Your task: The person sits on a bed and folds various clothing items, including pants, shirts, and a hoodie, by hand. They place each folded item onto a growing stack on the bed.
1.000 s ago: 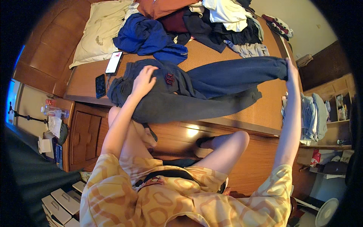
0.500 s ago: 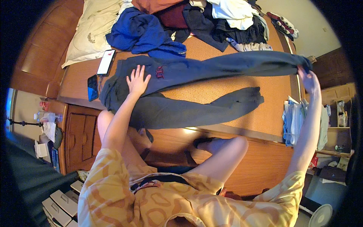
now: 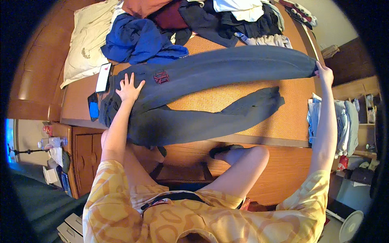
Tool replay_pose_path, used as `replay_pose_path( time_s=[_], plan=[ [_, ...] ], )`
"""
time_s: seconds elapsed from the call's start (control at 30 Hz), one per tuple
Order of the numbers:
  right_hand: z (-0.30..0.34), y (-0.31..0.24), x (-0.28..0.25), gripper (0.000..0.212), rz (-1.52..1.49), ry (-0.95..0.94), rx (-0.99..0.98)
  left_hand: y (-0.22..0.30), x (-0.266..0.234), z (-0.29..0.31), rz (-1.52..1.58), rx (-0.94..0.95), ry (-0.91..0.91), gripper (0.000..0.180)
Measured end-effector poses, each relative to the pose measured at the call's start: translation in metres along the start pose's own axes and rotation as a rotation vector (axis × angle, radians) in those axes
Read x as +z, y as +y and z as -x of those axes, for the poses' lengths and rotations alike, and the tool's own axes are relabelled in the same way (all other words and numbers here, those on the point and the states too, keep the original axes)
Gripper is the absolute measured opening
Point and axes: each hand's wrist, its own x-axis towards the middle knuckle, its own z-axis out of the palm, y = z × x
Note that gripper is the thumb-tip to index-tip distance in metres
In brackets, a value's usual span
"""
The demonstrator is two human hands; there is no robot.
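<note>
trousers (image 3: 227, 65): matt dark cloth, stitched-looking red emblem (image 3: 161, 77); bed mat (image 3: 198, 99): woven, finely textured; headboard (image 3: 42, 77): smooth, glossy, leather-like; cabinet (image 3: 84, 160): smooth wood; pillow (image 3: 90, 36): matt, wrinkled cloth.

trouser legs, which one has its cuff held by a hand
The far leg, nearer the clothes pile: the right hand grips its cuff; the near leg's cuff lies free.

Gap over mat (image 3: 210, 99) between dark trouser legs (image 3: 231, 65), clothes heap (image 3: 202, 20) blocking beyond, phones (image 3: 104, 77) left
</note>
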Motion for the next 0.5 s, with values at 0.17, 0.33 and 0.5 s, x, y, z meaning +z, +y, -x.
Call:
replay_pose_path(
  time_s=[0.17,0.33,0.5],
  plan=[
    [0.020,0.078,0.101,0.060,-0.449,-0.387,0.285,0.004,0.000,-0.016,0.113,0.015,-0.081,0.083],
    [0.128,0.115,0.178,0.090,0.012,-0.390,0.082,-0.025,-0.011,0.015,0.285,0.226,-0.015,0.083],
    [0.220,0.099,0.178,0.067,0.060,-0.224,0.121,-0.062,-0.006,0.096,0.412,0.428,0.067,0.060]
  ],
)
